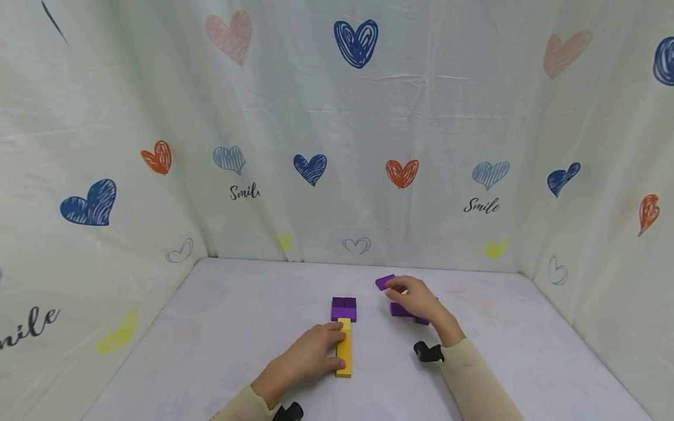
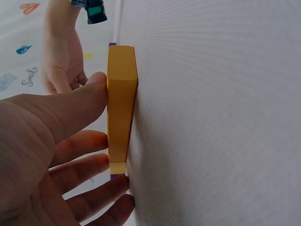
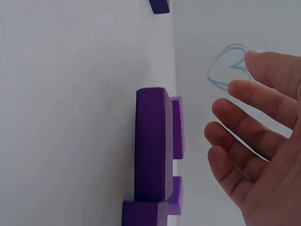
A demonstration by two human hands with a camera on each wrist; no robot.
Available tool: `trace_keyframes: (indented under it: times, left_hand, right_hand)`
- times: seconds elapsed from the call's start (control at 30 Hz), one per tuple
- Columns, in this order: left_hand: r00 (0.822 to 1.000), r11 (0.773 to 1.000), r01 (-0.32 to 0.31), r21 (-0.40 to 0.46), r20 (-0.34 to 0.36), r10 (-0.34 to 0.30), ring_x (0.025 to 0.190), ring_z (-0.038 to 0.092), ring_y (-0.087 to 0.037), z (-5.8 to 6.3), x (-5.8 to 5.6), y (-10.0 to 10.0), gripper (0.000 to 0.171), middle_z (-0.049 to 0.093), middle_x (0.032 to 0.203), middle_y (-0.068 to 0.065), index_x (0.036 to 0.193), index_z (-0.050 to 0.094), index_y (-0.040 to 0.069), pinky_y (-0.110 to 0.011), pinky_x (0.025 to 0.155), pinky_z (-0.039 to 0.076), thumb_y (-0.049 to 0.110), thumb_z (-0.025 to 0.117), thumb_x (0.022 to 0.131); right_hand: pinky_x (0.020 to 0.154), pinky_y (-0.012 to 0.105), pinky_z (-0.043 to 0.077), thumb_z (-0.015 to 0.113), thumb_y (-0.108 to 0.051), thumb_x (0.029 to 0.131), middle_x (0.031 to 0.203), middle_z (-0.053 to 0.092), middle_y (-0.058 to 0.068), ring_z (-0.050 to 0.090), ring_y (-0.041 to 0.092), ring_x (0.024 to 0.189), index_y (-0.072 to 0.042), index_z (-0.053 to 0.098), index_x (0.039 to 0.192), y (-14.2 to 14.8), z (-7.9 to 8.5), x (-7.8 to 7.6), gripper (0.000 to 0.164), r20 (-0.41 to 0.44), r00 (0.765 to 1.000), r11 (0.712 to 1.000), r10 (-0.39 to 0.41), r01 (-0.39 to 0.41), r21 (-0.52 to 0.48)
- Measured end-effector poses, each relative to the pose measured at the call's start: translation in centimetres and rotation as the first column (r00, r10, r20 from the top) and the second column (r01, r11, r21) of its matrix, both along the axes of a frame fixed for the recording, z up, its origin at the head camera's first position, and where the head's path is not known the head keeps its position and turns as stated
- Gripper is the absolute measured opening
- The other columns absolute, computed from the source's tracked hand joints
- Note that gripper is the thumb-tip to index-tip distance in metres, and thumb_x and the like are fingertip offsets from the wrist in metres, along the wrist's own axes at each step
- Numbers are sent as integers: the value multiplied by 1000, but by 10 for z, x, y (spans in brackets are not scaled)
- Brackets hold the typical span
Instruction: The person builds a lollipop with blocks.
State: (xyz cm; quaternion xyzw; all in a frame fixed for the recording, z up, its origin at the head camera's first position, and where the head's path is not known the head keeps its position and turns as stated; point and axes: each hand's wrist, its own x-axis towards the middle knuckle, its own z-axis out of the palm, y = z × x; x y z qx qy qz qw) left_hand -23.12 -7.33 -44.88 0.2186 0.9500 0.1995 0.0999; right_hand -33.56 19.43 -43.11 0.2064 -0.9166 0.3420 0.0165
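Observation:
In the head view my left hand point(image 1: 316, 349) rests on a long yellow block point(image 1: 344, 351) that lies lengthwise on the table. The left wrist view shows its thumb and fingertips laid along the upper side of the yellow block point(image 2: 121, 108). At the block's far end are purple blocks point(image 1: 344, 310) set side by side. My right hand point(image 1: 416, 298) hovers over loose purple blocks point(image 1: 402, 310); in the right wrist view its fingers are loosely bent, with nothing between them. Near its fingertips lies another purple block point(image 1: 385, 282). A long purple block point(image 3: 153, 143) stands out below that hand.
A white cloth-like surface covers the table point(image 1: 237, 310). Behind and beside it hangs a pale curtain point(image 1: 326, 117) printed with hearts and lettering. Black wrist devices point(image 1: 427, 352) sit at both sleeves.

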Motion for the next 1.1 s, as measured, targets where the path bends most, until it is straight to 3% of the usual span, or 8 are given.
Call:
trace_keyframes:
  times: [0.37,0.53,0.77,1.1]
  left_hand:
    - [1000,1000,-2,4,-16,2,130,45,-24,0,2,1,57,47,143,-1,130,60,14,-42,107,37,41,74,81]
    - [1000,1000,-3,-1,-16,3,130,45,-23,-2,2,1,57,48,143,-1,130,60,15,-41,107,37,42,74,81]
    - [1000,1000,-16,-4,12,16,129,45,-23,-1,0,1,57,48,142,1,130,61,17,-42,107,38,43,74,80]
    - [1000,1000,-10,-3,13,10,129,45,-23,0,0,1,58,47,143,1,130,60,17,-42,107,38,43,74,81]
  right_hand:
    - [84,41,48,69,-22,86,107,65,9,56,20,95,-5,67,113,18,-8,-2,32,45,998,999,-41,40,16]
    - [81,38,48,71,-20,84,104,64,6,54,19,94,-7,68,112,23,-11,-1,31,89,994,998,-59,56,37]
    - [84,42,48,76,-17,79,101,64,5,56,20,93,-6,69,110,25,-12,1,33,92,996,996,-17,9,85]
    - [74,33,48,74,-6,79,91,65,0,55,16,83,-7,72,101,25,-16,-1,22,81,997,994,-2,-7,110]
